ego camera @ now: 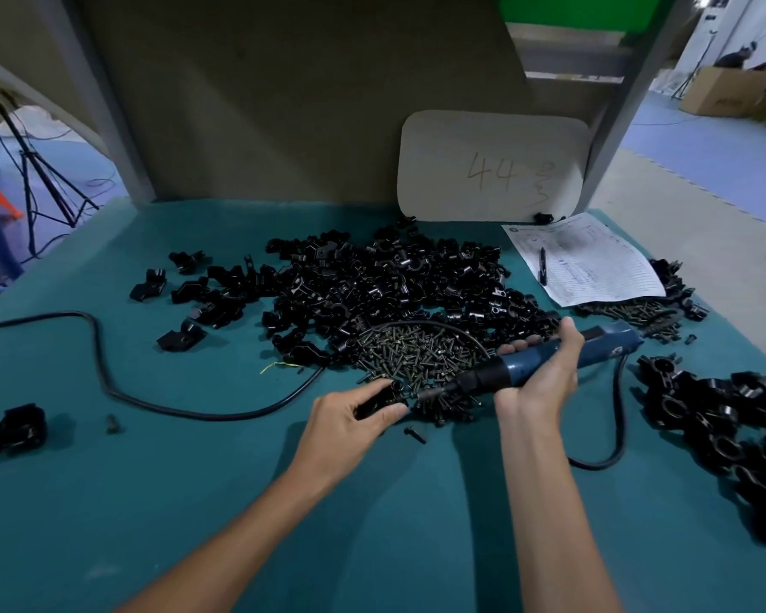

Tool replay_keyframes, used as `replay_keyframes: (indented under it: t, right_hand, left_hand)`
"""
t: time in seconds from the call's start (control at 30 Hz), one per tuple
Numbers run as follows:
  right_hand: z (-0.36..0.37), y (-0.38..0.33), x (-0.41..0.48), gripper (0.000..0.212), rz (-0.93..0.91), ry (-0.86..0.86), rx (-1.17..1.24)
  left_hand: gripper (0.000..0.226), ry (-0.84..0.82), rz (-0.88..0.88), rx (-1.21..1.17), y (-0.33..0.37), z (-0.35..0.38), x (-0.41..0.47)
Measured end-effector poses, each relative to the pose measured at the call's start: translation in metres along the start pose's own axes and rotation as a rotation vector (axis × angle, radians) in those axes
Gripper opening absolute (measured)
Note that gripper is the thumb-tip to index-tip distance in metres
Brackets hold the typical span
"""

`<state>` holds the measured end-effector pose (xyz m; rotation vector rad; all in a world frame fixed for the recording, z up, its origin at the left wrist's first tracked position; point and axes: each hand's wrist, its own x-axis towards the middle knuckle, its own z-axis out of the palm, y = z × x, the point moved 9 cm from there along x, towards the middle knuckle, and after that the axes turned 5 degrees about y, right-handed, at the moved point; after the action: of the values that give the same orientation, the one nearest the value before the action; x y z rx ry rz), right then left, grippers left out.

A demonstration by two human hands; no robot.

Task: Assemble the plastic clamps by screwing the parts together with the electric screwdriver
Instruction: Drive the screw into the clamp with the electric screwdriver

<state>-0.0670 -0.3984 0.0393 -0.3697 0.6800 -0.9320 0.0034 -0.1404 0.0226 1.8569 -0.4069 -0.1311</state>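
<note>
1. The green table (195,502) carries loose heaps. A wide spread of black clamp parts (394,276) fills the centre of the frame, with a pile of dark screws (416,351) at its near edge.
2. At the right of the frame lies a second heap of clamps (726,435).
3. The left hand (350,413), centre frame, has its fingers and thumb curled round one black clamp (383,398) at the near edge of the screw pile.
4. The right hand (545,369) is wrapped round the blue electric screwdriver (606,342). The tool lies nearly level, its black nose pointing left at the held clamp.
5. Its black cable (107,382) loops across the left of the table.
6. A printed sheet (584,258) with a pen (543,265) on it lies at the upper right.
</note>
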Motion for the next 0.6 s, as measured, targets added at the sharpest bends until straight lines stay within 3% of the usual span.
replay_keyframes:
  t: [0.3,0.5,0.6]
  right_hand:
    - [0.001,0.005,0.001,0.043,-0.002,-0.008,-0.016]
    - [0.012,0.007,0.001,0.023,0.027,-0.139,0.031]
    - [0.015,0.007,0.000,0.024,0.026,-0.188,0.064]
  left_hand:
    - [0.049,-0.018,0.005,0.032,0.001,0.001,-0.001]
    - [0.053,-0.024,0.098,0.054,0.009,0.003,-0.006]
    - [0.057,-0.028,0.136,0.032,0.012,0.004,-0.007]
